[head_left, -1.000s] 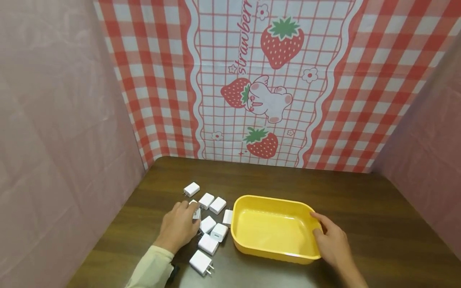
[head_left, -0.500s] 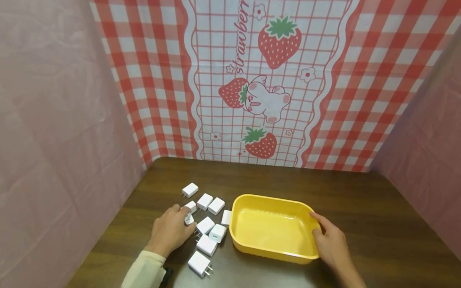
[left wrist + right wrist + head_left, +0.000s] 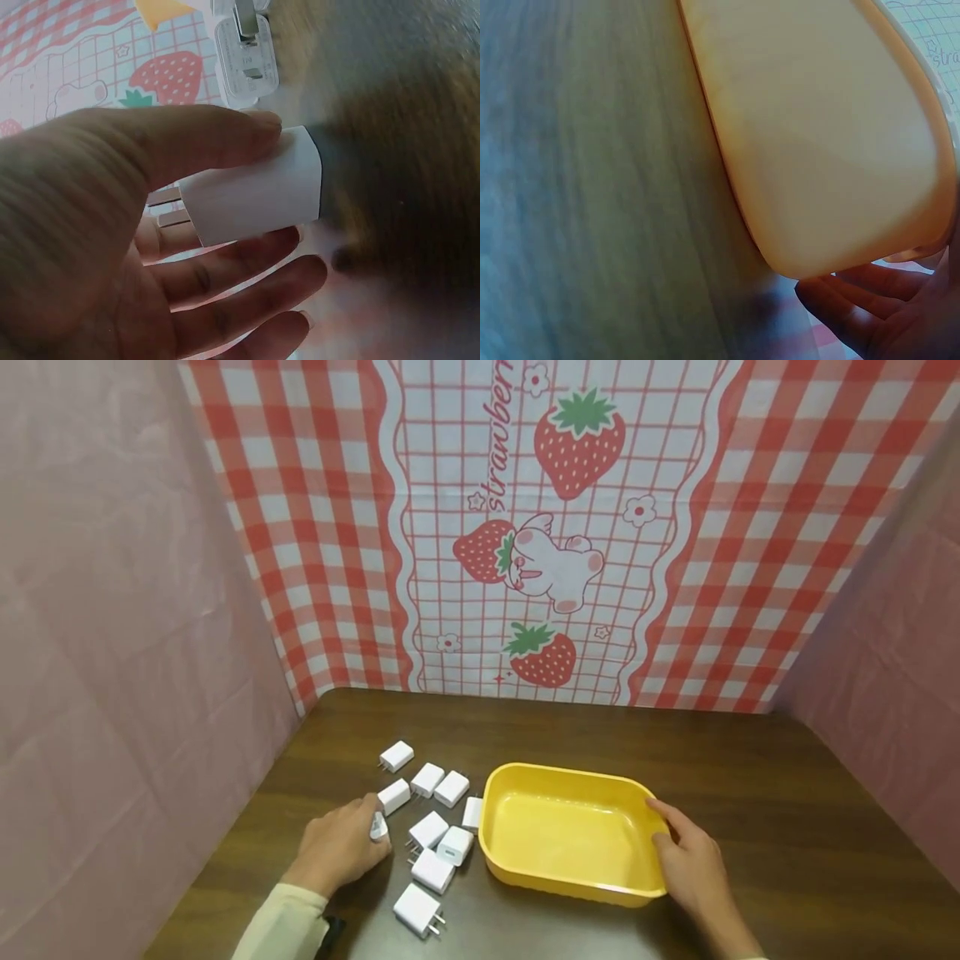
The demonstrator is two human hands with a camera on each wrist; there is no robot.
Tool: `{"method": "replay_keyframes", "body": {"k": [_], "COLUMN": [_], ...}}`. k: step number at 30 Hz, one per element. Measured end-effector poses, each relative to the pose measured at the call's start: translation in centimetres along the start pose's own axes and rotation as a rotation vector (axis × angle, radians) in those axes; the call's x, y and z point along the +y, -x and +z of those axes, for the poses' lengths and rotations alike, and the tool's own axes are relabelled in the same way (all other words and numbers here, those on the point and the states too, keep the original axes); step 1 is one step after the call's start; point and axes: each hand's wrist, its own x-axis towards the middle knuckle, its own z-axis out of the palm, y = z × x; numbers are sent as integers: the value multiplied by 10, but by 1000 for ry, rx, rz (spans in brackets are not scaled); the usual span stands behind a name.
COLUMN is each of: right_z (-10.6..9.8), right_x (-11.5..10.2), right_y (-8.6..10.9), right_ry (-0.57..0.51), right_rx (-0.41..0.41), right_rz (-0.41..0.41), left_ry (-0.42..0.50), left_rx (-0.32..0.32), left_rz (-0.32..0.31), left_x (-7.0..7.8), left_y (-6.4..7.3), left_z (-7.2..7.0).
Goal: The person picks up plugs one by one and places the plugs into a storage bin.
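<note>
My left hand [image 3: 341, 847] pinches a white wall charger [image 3: 251, 195] between thumb and fingers, left of the other chargers. Its two metal prongs point back toward the palm in the left wrist view. A second charger [image 3: 393, 796] lies on the table just beyond the fingertips. With my right hand [image 3: 692, 860] I grip the right end of a yellow plastic basin [image 3: 573, 893], thumb at its rim. In the right wrist view the fingers [image 3: 847, 304] lie against the outside of the basin's wall. Nothing lies inside the basin.
Several more white chargers are scattered between my left hand and the basin, one charger [image 3: 416, 910] nearest me and one charger [image 3: 396, 756] farthest back. Another charger [image 3: 472, 814] sits right at the basin's left wall. A checkered strawberry cloth [image 3: 525, 568] hangs behind the dark wooden table [image 3: 735, 777].
My left hand has drawn left and toward me with the charger, uncovering the second charger behind it. The right hand and basin have stayed in place.
</note>
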Motion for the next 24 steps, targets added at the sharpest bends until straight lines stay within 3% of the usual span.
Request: {"method": "replay_keyframes", "body": {"k": [9, 12, 19, 24], "right_z": [-3, -3, 1, 0], "right_x": [2, 3, 5, 6], "right_y": [-1, 1, 3, -1], "right_ry": [-19, -18, -21, -20], "right_rx": [15, 18, 8, 5], "right_rz": [-38, -21, -17, -53], "left_ry": [-8, -6, -30, -28], "left_rx": [28, 86, 297, 324], "left_rz": [14, 41, 125, 120], "left_x": [5, 9, 24, 44], "left_y": [-4, -7, -14, -19], "left_z": [-2, -6, -16, -22]}}
